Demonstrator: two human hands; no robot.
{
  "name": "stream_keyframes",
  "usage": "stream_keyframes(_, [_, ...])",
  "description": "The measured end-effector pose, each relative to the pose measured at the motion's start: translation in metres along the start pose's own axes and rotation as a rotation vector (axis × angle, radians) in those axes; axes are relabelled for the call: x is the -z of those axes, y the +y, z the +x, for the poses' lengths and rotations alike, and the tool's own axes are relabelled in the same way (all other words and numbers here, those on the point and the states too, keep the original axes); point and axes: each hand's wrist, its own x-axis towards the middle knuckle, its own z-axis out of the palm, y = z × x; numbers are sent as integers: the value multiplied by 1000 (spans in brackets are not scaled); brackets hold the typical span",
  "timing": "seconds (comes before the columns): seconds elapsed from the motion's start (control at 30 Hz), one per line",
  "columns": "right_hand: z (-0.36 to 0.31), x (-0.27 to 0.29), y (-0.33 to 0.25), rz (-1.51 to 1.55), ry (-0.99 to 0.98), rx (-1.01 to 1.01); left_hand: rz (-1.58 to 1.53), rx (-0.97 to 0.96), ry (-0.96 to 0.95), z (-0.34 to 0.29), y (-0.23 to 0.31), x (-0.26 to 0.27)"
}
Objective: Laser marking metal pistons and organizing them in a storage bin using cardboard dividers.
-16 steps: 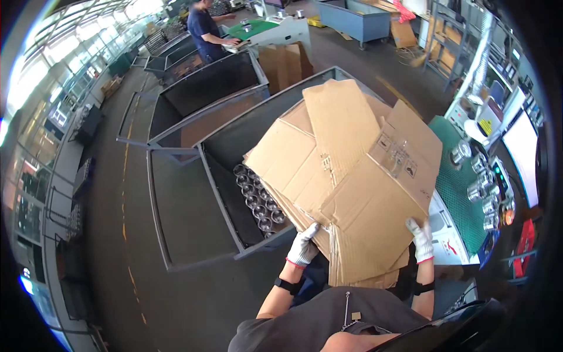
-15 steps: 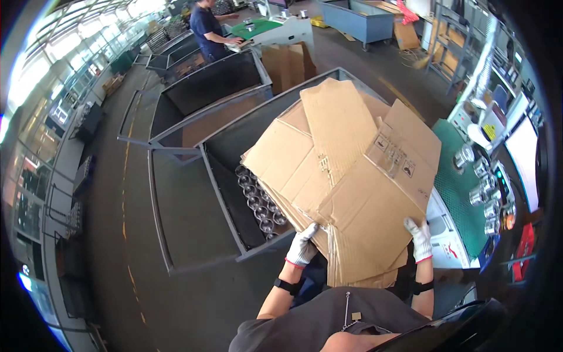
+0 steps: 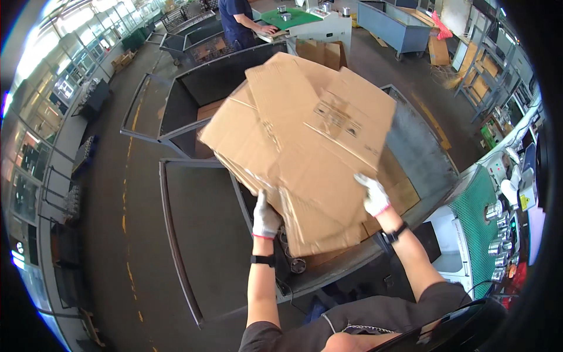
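A stack of flattened cardboard boxes (image 3: 319, 164) is lifted in front of me, above a grey metal cart (image 3: 419, 138). My left hand (image 3: 266, 219), in a white glove, is closed on the stack's near left edge, thumb on top. At the right edge my gloved right hand (image 3: 373, 197) grips too, its thumb over the upper face and its other fingers partly hidden below. The sheets lie unevenly, one strip crossing the others at the far left. Beneath them, a round metal part (image 3: 298, 266) and a brown cardboard sheet (image 3: 402, 188) show inside the cart.
Another dark cart (image 3: 217, 76) stands beyond, near a person in dark blue (image 3: 237, 26) at a green-topped bench (image 3: 293, 19). To the right, several shiny metal parts (image 3: 495, 246) sit on a green mat (image 3: 469, 205). A blue cart (image 3: 393, 29) is at the back.
Both hands have carried the cardboard stack forward and left, reaching farther out over the cart. My view has turned right, and more of the cart's right interior shows.
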Motion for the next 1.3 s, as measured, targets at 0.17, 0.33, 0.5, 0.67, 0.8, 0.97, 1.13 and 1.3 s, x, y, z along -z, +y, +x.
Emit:
stream_keyframes(0.17, [173,-45,94,89,-17,-134,441,-402,397,-1,18,57])
stream_keyframes(0.33, [262,-10,231,-7,-4,-227,580,-238,601,-117,-17,100])
stream_keyframes(0.5, [255,-75,249,-66,-323,-500,430,-28,831,-229,-78,146])
stream_keyframes(0.67, [177,-96,207,-697,-366,-555,429,183,915,-231,-115,126])
stream_keyframes(0.8, [87,-11,189,-1347,-566,-96,527,327,716,-191,-129,105])
stream_keyframes(0.97, [-81,144,107,-1171,-431,-105,925,291,268,-143,-175,98])
stream_keyframes(1.13, [-239,248,5,-1354,116,-225,1139,515,63,-114,-236,72])
stream_keyframes(1.3, [-376,322,-40,-1315,735,23,1354,618,-368,-115,-322,-49])
